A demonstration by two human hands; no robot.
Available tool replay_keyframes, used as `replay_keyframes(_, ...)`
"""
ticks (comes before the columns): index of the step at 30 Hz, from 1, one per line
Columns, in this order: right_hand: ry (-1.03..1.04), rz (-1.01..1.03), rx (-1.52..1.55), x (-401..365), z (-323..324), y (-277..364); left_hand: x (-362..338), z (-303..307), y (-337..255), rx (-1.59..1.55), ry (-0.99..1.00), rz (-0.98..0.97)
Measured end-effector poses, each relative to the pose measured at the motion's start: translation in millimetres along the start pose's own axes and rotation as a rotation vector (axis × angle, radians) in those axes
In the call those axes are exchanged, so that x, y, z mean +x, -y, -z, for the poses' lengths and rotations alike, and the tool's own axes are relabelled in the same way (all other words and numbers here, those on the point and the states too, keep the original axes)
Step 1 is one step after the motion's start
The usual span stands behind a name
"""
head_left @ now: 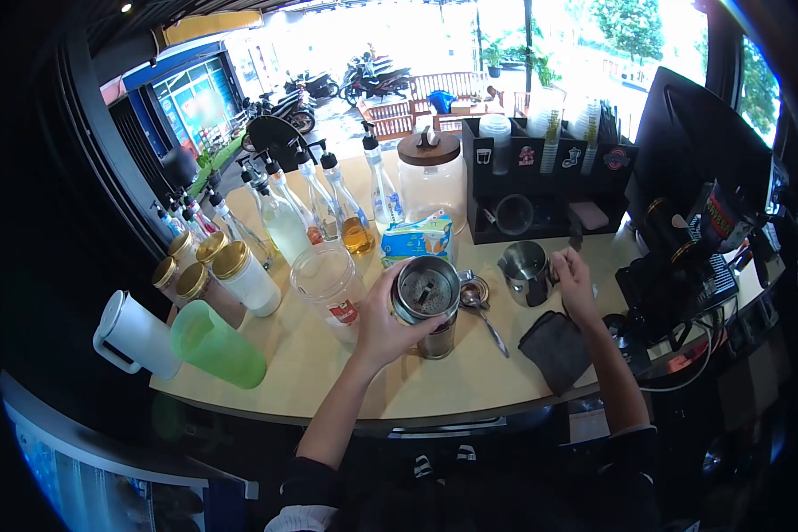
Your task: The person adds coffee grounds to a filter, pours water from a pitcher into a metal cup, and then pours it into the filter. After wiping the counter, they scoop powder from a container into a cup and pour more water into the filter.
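My left hand point(386, 324) is wrapped round a stainless steel mug point(427, 287) whose handle points right. Dark liquid with some foam shows inside it. Directly below, partly hidden by the mug and hand, is a metal cylinder point(438, 344) on the counter. My right hand point(576, 288) has curled fingers at the handle side of a steel milk pitcher point(525, 262); the exact grip is partly hidden. Between the hands lie a spoon point(495, 335) and a small metal cup point(474, 291). A dark folded cloth point(554, 350) lies below my right hand.
Left of my left hand stands a clear plastic tub point(328, 284). Further left are a green pitcher point(217, 341), a white jug point(137, 332), gold-lidded jars point(230, 259) and pump bottles point(355, 232). Behind are a blue carton point(417, 241), a glass jar point(432, 182) and a black cup organizer point(550, 195).
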State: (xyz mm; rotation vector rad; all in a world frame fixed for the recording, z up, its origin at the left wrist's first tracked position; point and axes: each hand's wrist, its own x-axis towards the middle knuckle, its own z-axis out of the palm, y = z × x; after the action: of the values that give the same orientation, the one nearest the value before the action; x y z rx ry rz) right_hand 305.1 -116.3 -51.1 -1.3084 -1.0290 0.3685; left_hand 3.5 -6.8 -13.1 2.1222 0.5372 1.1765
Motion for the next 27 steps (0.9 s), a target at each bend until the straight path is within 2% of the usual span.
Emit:
replay_keyframes(2,0.033,0.099,-0.047,4,-6,28,1,-2,-1,0.009,-0.012,0.018)
replay_keyframes(12,0.19,0.179,-0.066,24,-49,113,-1,-6,-1,-0.006,-0.026,0.102)
replay_keyframes(15,0.235,0.088,-0.047,21,-64,145,-2,-6,-2,0.025,-0.071,0.038)
replay_keyframes(16,0.236,0.089,-0.047,25,-65,145,-2,-5,-6,0.007,-0.041,0.091)
replay_keyframes(18,0.293,0.187,-0.245,30,-70,148,-2,-3,-8,-0.013,-0.012,0.142)
replay_keyframes(20,0.311,0.159,-0.212,24,-77,163,-3,-3,-6,-0.023,-0.008,0.152)
replay_keyframes(25,0.35,0.093,-0.2,19,-87,181,-5,-5,-1,-0.017,-0.042,0.097)
replay_keyframes(27,0.358,0.16,-0.274,20,-89,180,-6,-6,0,0.003,-0.074,0.057)
